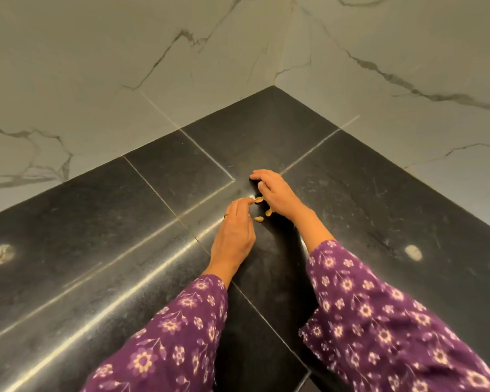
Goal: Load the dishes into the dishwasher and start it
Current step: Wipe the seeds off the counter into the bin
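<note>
Marble walls (102, 66), pale with dark veins, meet in a corner above a black stone counter (365, 199) that fills most of the view. No dishes and no dishwasher can be seen from here, so the work in hand looks like tidying the counter rather than loading. Two purple flowered sleeves (379, 312) reach in from the near edge. The left hand (234, 233) lies palm down with its fingers lightly bent and their tips drawn together on the stone; whether they pinch anything I cannot tell. The right hand (275, 193) is arched over the counter beyond it, fingers curled with the tips touching the stone, and what its palm covers is hidden, so its grip cannot be told either. Between the two hands lie three small tan scraps (259, 219), perhaps shells. The far one sits just off the left fingertips, one is tucked against the heel of the right hand, and the near one lies apart, just right of the left knuckles, its long axis roughly crosswise. A ring (226, 215) shows on the left hand.
</note>
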Demonstrator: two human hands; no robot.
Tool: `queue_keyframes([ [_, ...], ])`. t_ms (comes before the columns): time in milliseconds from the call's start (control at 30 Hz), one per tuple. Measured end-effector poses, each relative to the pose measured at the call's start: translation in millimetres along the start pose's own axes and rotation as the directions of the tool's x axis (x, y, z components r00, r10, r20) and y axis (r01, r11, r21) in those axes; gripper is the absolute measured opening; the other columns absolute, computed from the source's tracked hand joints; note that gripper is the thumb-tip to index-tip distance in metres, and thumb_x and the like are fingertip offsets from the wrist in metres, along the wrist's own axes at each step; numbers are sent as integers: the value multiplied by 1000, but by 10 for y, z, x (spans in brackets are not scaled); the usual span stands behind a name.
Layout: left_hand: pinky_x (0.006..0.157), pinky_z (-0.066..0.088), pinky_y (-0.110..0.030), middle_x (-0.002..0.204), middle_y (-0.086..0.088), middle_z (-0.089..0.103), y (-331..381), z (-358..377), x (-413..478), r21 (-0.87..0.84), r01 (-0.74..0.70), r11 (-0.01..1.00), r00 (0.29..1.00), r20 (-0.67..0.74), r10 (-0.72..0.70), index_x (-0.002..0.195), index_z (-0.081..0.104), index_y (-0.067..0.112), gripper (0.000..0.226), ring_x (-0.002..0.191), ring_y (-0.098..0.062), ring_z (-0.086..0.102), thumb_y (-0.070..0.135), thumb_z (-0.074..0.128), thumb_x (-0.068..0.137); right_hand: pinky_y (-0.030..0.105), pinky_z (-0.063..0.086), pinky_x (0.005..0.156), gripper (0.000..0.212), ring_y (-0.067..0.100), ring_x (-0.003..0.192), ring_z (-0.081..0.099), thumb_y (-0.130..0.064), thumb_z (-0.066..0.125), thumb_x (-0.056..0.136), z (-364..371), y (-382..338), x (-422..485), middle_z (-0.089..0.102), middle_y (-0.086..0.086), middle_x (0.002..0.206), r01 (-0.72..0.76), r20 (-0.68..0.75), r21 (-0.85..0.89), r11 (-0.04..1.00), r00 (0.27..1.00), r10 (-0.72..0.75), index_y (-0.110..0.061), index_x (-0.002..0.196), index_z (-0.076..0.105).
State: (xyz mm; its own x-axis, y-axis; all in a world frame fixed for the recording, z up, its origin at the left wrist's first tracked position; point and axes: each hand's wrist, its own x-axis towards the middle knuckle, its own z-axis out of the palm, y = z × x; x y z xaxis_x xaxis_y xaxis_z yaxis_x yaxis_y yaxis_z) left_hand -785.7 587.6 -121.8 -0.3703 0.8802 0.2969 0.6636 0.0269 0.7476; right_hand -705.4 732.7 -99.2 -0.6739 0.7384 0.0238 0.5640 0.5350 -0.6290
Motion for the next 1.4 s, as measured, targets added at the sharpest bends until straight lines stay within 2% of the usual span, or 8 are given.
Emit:
queue_keyframes([
  [400,100,33,-20,127,-6,51,19,-2,-26,-29,24,999,1000,19,-23,128,48,8,37,120,-15,44,1,38,93,30,48,92,23,22,102,62,3,57,83,267,-312,-1097,70,7,104,70,-146,-24,997,987,-72,-6,99,72],
  [567,100,39,-28,124,-6,52,14,-1,-21,-7,17,1000,999,34,-17,126,50,8,36,118,-17,46,-1,39,93,31,44,78,16,21,90,50,3,53,85,341,-305,-1284,61,6,90,48,-171,-166,985,982,-76,-5,91,65],
  [800,94,42,-31,116,-10,56,21,2,-10,30,-28,999,998,50,26,120,54,5,32,111,-22,51,-2,42,91,38,39,81,39,23,93,43,19,40,71,422,-267,-1234,49,8,100,-49,-121,-165,985,992,29,-6,98,53],
  [933,93,43,-34,116,-8,58,20,-18,-23,43,-44,998,997,59,41,119,55,7,29,111,-23,52,1,43,92,22,45,71,45,17,87,48,19,36,73,365,-261,-1258,49,1,97,-175,-194,213,961,957,218,-16,98,50],
  [1067,95,40,-27,118,-4,58,69,-64,-50,38,-81,996,993,87,77,121,55,10,27,112,-19,52,10,45,96,17,41,51,33,6,60,44,6,34,93,173,-307,-1280,46,-2,75,-237,-244,664,709,828,505,-22,85,49],
  [1167,96,39,-28,123,-2,57,112,-94,-123,91,-160,983,972,189,141,129,53,13,33,113,-19,51,21,49,97,17,39,53,35,9,60,36,12,27,95,-1,-280,-1358,38,-1,71,-17,-71,991,129,760,646,-15,83,45],
  [1267,94,38,-32,125,-2,54,224,-37,-209,232,-237,943,931,332,152,138,46,16,46,113,-22,50,37,48,97,19,34,64,37,7,65,35,11,22,96,-141,-168,-1589,37,-2,75,182,115,902,-391,772,625,-15,85,45],
  [1400,95,42,-37,127,-5,45,485,131,-326,344,-271,899,872,484,77,146,33,18,63,115,-24,48,49,48,93,23,40,72,29,10,73,44,7,29,96,-192,-113,-1892,48,4,81,266,196,778,-570,759,621,-7,97,55],
])
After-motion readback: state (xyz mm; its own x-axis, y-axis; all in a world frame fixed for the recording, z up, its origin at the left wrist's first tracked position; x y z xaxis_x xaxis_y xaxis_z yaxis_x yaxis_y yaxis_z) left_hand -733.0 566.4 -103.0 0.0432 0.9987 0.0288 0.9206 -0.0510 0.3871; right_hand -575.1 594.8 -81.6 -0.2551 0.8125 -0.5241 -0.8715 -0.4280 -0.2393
